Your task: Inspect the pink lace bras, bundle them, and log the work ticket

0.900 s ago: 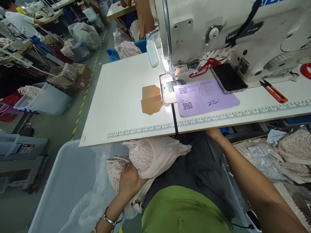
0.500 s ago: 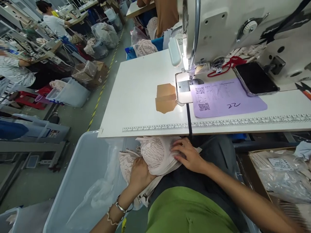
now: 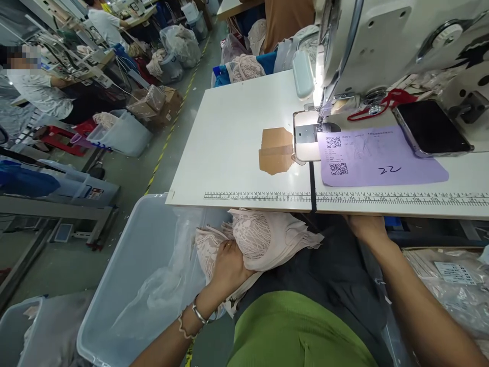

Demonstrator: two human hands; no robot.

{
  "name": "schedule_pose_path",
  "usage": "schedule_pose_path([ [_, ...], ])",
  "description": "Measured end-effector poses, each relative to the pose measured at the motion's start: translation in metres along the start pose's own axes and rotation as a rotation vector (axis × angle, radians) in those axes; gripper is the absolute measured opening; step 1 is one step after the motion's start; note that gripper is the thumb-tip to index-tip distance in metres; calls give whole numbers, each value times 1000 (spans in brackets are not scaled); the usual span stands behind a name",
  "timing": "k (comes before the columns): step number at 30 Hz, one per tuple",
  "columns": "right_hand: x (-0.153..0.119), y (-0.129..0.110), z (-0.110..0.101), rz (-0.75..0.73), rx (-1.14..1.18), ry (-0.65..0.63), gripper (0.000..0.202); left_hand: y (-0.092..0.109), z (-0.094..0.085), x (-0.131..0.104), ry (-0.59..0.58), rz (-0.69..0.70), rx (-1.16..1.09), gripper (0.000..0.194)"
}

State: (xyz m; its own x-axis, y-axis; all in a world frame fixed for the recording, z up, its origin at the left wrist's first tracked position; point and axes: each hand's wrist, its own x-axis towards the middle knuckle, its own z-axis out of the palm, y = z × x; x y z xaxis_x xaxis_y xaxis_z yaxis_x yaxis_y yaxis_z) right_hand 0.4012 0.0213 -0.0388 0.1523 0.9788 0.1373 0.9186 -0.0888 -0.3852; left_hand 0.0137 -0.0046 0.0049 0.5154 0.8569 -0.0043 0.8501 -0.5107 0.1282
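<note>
One white bench fills most of what I see from the head camera, with a ruler scale printed along its near edge. On its right I make out a sewing machine, its lamp lit. Below the bench's left side I have an open plastic tub with clear film inside. The stack of beige lace cups lies at the dark-clad lap, just under the bench's near edge, its left part reaching over the tub. Next on the bench is a purple card marked 22, its left end beside the presser foot. As for the hands, my left hand grasps the stack, thumb tucked beneath a cup; my right hand reaches under the bench edge, fingers hidden, so I cannot tell its grip. A phone overlaps the card's far right corner. Smallest, a brown patch lies left of the needle.
</note>
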Motion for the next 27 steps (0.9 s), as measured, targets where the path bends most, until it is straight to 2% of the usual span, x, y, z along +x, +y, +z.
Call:
schedule_pose_path([
  [1,-5,-6,1,-19,9,0,31,1,0,1,-2,1,2,37],
  [3,-21,-35,7,-124,93,-19,28,4,-1,2,-5,0,3,39],
  [4,-31,-55,10,-201,154,-27,26,5,-2,3,-11,-3,5,40],
  [6,-49,-97,17,-513,415,-19,18,6,-3,4,-30,-13,7,38],
  [7,-56,-114,18,-611,467,-16,14,6,-3,4,-38,-18,8,37],
  [8,-60,-129,19,-691,505,1,11,6,-4,4,-44,-24,10,36],
  [10,-62,-145,20,-759,534,59,9,6,-5,5,-49,-35,18,37],
  [14,-57,-139,19,-764,576,125,16,6,-5,4,-45,-41,22,42],
  [20,-54,-117,13,-637,590,156,15,5,-2,2,-29,-38,-14,50],
  [24,-58,-134,9,-720,516,149,9,6,-3,3,-28,-52,-12,49],
  [27,-64,-145,20,-819,451,57,10,7,-4,4,-36,-61,-24,45],
])
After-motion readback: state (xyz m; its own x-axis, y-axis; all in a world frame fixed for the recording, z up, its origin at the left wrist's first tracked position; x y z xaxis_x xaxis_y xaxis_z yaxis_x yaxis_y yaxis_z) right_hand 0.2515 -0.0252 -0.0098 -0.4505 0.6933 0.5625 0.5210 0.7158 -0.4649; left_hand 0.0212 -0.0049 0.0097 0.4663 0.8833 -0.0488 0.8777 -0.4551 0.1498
